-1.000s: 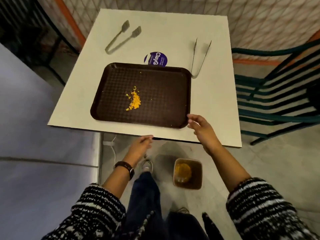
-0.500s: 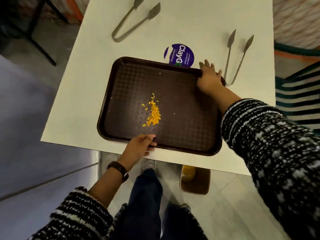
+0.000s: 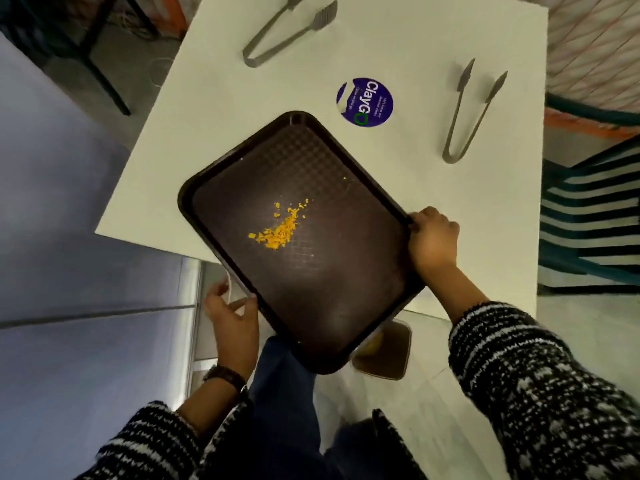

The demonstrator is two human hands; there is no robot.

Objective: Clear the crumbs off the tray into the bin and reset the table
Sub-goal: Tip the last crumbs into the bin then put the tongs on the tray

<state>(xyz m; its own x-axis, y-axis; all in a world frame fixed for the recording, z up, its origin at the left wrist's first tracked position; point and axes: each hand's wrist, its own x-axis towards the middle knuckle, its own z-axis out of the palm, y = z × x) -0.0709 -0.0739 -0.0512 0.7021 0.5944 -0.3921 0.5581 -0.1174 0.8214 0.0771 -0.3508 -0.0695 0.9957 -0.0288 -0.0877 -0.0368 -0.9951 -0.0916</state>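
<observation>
A dark brown tray is turned at an angle and hangs partly off the near edge of the white table. A small heap of yellow crumbs lies near its middle. My right hand grips the tray's right rim. My left hand holds the tray's near-left edge, thumb against the rim. A small brown bin with yellow crumbs inside stands on the floor, partly hidden under the tray's near corner.
Two metal tongs lie on the table, one pair at the far left, the other at the right. A round purple sticker sits past the tray. A striped green chair stands to the right.
Both hands took hold of the tray, turned it and drew it toward me past the table's edge. The crumbs shifted slightly. My right hand moved from the far corner to the right rim.
</observation>
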